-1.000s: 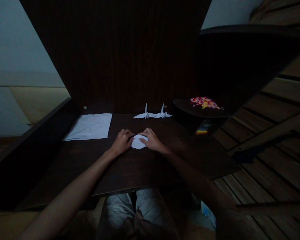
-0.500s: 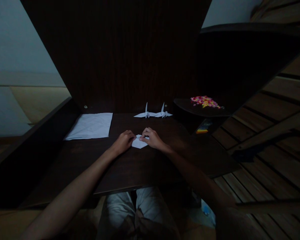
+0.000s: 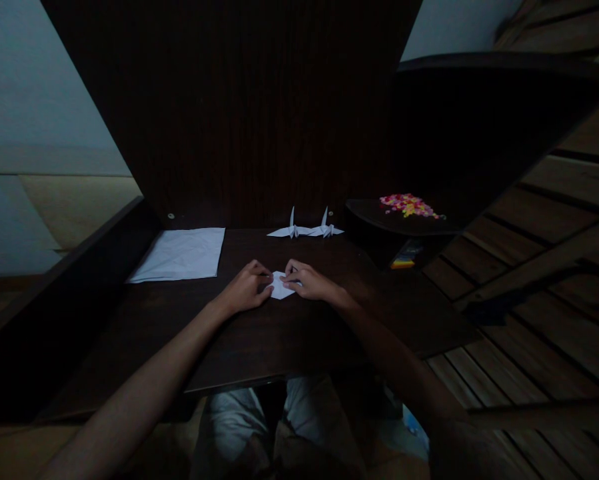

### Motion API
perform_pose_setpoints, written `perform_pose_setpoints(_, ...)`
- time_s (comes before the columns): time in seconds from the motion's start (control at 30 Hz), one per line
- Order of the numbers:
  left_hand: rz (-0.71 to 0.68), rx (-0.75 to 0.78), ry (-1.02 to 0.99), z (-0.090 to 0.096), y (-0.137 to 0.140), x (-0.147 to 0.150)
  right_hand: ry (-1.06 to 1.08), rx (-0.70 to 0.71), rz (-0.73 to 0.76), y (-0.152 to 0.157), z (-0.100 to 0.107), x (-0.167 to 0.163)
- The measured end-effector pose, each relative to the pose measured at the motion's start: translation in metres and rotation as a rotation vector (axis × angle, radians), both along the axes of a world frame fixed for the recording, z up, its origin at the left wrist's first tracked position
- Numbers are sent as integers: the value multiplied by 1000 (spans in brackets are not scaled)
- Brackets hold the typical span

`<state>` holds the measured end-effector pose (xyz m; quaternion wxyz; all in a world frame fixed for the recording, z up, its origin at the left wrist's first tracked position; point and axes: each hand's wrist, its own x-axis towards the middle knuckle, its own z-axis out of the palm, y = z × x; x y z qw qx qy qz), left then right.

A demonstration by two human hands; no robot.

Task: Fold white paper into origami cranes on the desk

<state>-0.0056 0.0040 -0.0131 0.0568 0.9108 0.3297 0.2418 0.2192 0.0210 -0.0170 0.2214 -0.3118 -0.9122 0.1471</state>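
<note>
White folded paper (image 3: 280, 289) on the dark desk (image 3: 259, 347), between left hand (image 3: 250, 287) and right hand (image 3: 310, 282); left half-curled, fingertips at its left edge (firmness of grip unclear); right with thumb and forefinger pinched on it; beyond, two paper cranes (image 3: 324, 231).

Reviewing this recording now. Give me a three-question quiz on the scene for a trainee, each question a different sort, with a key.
1. True or false: the left hand and the right hand both touch the small folded paper.
2. What lies on the raised shelf to the right?
A. A mug
B. A pile of small pink and yellow pieces
C. A pair of scissors
3. Fill the gap: at the back of the desk, ____ white paper birds stand in a row.

Key: 1. True. 2. B. 3. Two.
</note>
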Motion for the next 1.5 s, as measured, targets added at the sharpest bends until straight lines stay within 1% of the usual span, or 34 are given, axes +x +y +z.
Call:
perform_pose_setpoints(0.07,-38,-23,-11,-1,0,0,9,-14,7,0,-1,-1)
perform_pose_setpoints(0.17,-68,-97,-4,-2,-1,1,36,-23,15,0,-2,-1)
perform_pose_setpoints(0.3,-46,-153,20,3,-6,1,46,-58,8,0,1,2)
perform_pose_setpoints(0.43,-49,-170,98,12,-9,0,50,-108,35,-3,8,6)
perform_pose_setpoints(0.53,-27,-188,138,13,-8,0,42,-122,41,-4,11,7)
perform_pose_setpoints(0.7,-56,-198,107,8,-4,-1,3,-110,24,-3,11,6)
perform_pose_setpoints(0.87,-80,-220,88,9,-4,-2,8,-75,26,-2,9,4)
perform_pose_setpoints(0.93,-67,-230,73,10,-5,-2,18,-74,13,-1,8,4)
perform_pose_setpoints(1.07,9,-238,29,8,-5,-2,51,-106,-11,0,6,2)
perform_pose_setpoints(1.1,7,-236,21,7,-5,-2,57,-110,-12,1,5,1)
perform_pose_setpoints(1.27,-138,-210,48,2,0,-4,43,-81,-20,1,4,0)
perform_pose_setpoints(1.4,-169,-221,88,3,2,-6,0,-20,15,2,7,4)
perform_pose_setpoints(1.5,-192,-236,90,6,2,-9,-2,-41,32,5,9,10)
